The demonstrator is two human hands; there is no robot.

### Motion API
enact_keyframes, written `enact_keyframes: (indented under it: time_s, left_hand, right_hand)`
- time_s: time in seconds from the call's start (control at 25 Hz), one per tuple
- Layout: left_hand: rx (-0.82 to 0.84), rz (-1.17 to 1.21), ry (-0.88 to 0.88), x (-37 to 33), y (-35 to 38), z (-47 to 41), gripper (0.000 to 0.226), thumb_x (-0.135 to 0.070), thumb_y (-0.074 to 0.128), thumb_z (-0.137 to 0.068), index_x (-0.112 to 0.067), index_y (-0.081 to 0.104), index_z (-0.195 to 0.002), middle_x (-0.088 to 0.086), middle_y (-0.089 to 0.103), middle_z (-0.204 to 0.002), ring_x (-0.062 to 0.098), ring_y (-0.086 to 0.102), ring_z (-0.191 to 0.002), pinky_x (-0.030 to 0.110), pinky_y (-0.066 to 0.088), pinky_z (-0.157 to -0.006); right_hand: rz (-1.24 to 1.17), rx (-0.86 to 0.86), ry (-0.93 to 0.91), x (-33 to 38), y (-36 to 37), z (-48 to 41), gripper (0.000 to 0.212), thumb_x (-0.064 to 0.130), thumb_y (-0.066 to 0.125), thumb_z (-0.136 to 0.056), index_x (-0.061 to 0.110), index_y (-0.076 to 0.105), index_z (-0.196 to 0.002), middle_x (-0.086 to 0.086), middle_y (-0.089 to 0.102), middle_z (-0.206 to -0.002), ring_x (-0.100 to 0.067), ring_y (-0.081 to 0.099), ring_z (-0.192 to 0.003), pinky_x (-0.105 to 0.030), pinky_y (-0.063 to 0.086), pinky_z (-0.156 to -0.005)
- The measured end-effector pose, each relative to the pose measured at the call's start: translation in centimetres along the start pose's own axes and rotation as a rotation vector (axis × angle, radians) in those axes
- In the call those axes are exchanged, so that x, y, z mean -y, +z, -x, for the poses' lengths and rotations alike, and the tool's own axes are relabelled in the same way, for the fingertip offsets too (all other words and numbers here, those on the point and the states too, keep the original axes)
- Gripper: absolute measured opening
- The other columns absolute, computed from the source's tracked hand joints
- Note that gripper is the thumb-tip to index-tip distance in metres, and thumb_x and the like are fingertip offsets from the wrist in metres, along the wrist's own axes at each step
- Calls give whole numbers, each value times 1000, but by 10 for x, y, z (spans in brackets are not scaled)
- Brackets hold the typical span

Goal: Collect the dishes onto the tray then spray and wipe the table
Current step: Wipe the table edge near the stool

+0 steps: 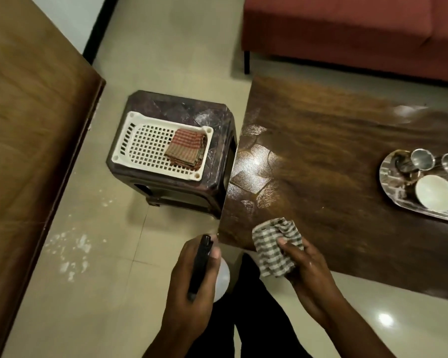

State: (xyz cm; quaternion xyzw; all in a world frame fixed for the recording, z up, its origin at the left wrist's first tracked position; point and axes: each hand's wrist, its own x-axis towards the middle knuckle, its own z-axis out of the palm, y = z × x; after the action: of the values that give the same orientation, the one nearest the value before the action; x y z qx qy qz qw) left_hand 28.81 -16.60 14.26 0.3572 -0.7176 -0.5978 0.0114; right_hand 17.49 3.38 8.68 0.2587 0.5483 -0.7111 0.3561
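Observation:
A dark wooden table [329, 156] fills the right side, with wet, shiny patches near its left end. On its right part lies an oval steel tray [388, 177] carrying two steel cups [420, 158] and a white bowl [433, 193]. My right hand [304, 264] grips a crumpled grey-and-white checked cloth [276, 245] at the table's near left corner. My left hand [192, 272] holds a spray bottle [201, 267] with a black head and white body, just off the table's corner above the floor.
A dark plastic stool [217, 125] stands left of the table, carrying a white perforated basket [145, 146] with a folded red checked cloth [186, 148]. A red sofa [347, 29] is behind the table. A wooden panel [23, 125] runs along the left.

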Motion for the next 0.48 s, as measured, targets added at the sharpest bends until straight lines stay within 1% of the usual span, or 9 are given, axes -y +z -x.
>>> enact_keyframes:
  time_s: [0.04, 0.08, 0.16, 0.2, 0.28, 0.36, 0.4, 0.48]
  left_hand:
    - [-24, 13, -28, -15, -5, 7, 41, -59, 60, -93, -42, 65, -131, -24, 67, -132, -7, 58, -128, 17, 48, -104]
    - [-40, 19, -62, -31, -8, 10, 44, -62, 59, -90, -45, 64, -131, -28, 66, -130, -11, 57, -126, 13, 47, -100]
    - [-75, -65, -62, -58, -20, 16, 41, -66, 54, -91, -50, 62, -128, -27, 64, -122, -15, 58, -117, 6, 45, -88]
    - [-95, -119, -47, -68, -29, 21, 38, -66, 51, -94, -50, 63, -126, -26, 65, -119, -15, 59, -115, 6, 43, -87]
    - [-132, -194, -23, -91, -49, 36, 37, -66, 49, -97, -44, 68, -120, -32, 69, -112, -15, 60, -111, 13, 45, -86]
    - [-164, -197, 2, -111, -65, 50, 47, -72, 48, -95, -35, 74, -110, -37, 69, -106, -14, 61, -108, 15, 47, -82]
    - [-171, -187, 9, -118, -73, 55, 51, -74, 48, -94, -32, 76, -104, -34, 71, -103, -12, 63, -103, 18, 49, -78]
    - [-184, -160, 37, -125, -85, 65, 51, -73, 49, -93, -29, 77, -94, -26, 75, -94, -4, 69, -86, 26, 55, -73]
  right_hand:
    - [-45, 24, 22, 10, 5, 13, 41, 11, 69, -96, 8, 69, -137, -19, 75, -132, -37, 71, -124, -50, 51, -110]
    - [-72, 44, 41, 17, 7, 24, 44, 10, 70, -94, 8, 68, -138, -19, 75, -132, -37, 71, -124, -48, 50, -110]
    - [-52, 82, 46, 32, 9, 44, 46, 7, 72, -90, 7, 69, -136, -23, 73, -133, -38, 72, -120, -47, 53, -105]
    - [-20, 92, 41, 37, 11, 55, 45, 6, 73, -89, 6, 70, -134, -25, 73, -132, -38, 73, -116, -45, 57, -99]
    - [-34, 104, 47, 45, 14, 78, 44, 7, 74, -87, 5, 72, -131, -25, 73, -132, -34, 74, -110, -39, 63, -88]
    - [-86, 108, 48, 60, 22, 100, 45, 11, 73, -86, 2, 72, -131, -24, 73, -132, -32, 75, -109, -33, 65, -85]
    - [-104, 106, 38, 67, 26, 109, 47, 13, 72, -86, 2, 71, -131, -23, 74, -131, -30, 77, -108, -32, 65, -83]
    - [-158, 96, 42, 79, 32, 120, 48, 16, 71, -86, 3, 71, -131, -21, 75, -130, -26, 80, -104, -32, 67, -82]
